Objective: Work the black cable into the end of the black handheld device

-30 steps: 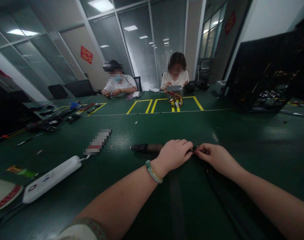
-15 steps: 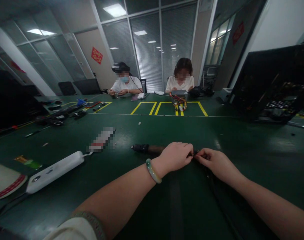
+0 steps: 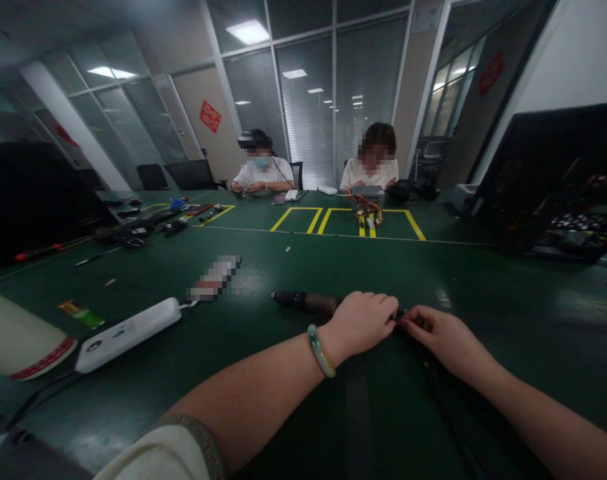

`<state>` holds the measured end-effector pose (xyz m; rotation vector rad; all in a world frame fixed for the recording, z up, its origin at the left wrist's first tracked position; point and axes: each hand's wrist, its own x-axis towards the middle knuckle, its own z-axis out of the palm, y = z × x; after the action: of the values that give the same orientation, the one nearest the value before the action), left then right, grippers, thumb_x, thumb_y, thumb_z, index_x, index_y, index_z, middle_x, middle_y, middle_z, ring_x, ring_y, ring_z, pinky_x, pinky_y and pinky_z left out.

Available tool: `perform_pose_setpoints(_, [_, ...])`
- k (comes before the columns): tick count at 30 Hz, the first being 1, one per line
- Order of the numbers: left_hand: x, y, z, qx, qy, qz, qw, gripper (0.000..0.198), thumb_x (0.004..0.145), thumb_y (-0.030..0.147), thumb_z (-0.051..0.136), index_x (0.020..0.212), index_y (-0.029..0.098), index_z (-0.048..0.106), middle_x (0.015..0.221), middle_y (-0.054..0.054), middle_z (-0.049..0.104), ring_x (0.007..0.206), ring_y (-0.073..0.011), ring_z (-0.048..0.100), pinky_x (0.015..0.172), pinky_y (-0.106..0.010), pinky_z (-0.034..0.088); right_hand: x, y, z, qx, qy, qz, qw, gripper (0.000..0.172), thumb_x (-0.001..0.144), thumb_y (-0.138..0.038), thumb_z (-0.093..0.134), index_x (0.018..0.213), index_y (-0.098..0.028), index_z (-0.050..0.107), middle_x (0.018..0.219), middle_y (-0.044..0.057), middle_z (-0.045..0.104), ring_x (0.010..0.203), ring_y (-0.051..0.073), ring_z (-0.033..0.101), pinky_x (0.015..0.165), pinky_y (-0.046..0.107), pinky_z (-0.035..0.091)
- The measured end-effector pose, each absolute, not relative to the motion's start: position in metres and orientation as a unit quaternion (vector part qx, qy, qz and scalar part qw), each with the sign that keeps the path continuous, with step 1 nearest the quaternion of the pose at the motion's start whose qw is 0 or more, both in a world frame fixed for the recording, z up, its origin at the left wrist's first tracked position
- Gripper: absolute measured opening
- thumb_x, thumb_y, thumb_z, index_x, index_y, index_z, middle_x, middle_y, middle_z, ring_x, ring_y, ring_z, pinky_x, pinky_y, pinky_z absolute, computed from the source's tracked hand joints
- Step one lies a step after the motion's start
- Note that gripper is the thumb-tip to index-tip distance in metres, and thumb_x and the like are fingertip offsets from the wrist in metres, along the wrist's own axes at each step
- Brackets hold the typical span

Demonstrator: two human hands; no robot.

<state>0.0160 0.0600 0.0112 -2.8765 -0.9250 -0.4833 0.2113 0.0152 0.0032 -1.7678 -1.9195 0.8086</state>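
Note:
A dark electric screwdriver [image 3: 313,303] lies along the green table, its narrow black tip pointing left. Over its rear part my left hand [image 3: 366,323] is closed, fingers curled round the body, with a green bangle on the wrist. My right hand [image 3: 446,337] pinches at the tail end with thumb and fingertips, almost touching the left hand's fingers. From under the right hand a black cable [image 3: 440,390] runs down toward the near edge. The small part between the right fingertips is mostly hidden; it appears to be the cable's end.
To the left lie a white power strip [image 3: 130,333], a blurred-out flat item [image 3: 216,277], a green-and-gold object [image 3: 80,313] and a pale cylinder [image 3: 23,337]. A dark computer case [image 3: 548,180] stands right. Two people sit opposite, near a boxed unit with coloured wires [image 3: 368,203].
The camera view has shifted slightly, so everything sits a little further right. Both hands keep nearly the same hold at the screwdriver's tail.

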Motion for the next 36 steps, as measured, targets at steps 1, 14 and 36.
perform_pose_setpoints(1, [0.016, 0.060, 0.011, -0.940, -0.301, -0.157, 0.045, 0.017, 0.090, 0.034, 0.053, 0.097, 0.019, 0.050, 0.096, -0.001, 0.061, 0.086, -0.0175, 0.060, 0.072, -0.031, 0.046, 0.211, 0.014, 0.004, -0.631, -0.687, 0.295, 0.205, 0.030, 0.088, -0.047, 0.048, 0.096, -0.024, 0.065, 0.086, 0.002, 0.070, 0.070, 0.018, 0.064, 0.058, 0.027, 0.047])
perform_pose_setpoints(14, [0.013, 0.063, 0.010, -0.943, -0.284, -0.168, 0.042, 0.015, 0.092, 0.032, 0.051, 0.097, 0.017, 0.051, 0.097, -0.003, 0.061, 0.085, -0.0168, 0.059, 0.071, -0.030, 0.044, 0.221, 0.019, -0.012, -0.634, -0.701, 0.272, 0.180, 0.033, 0.087, -0.052, 0.049, 0.101, -0.025, 0.063, 0.082, 0.001, 0.068, 0.067, 0.018, 0.064, 0.056, 0.026, 0.047])
perform_pose_setpoints(36, [0.011, 0.060, 0.016, -0.951, -0.272, -0.145, 0.037, 0.014, 0.094, 0.029, 0.047, 0.101, 0.019, 0.053, 0.098, -0.002, 0.062, 0.089, -0.0153, 0.060, 0.074, -0.029, 0.045, 0.221, 0.019, -0.013, -0.644, -0.689, 0.274, 0.189, 0.035, 0.085, -0.053, 0.051, 0.099, -0.025, 0.066, 0.085, 0.003, 0.071, 0.067, 0.020, 0.065, 0.055, 0.027, 0.049])
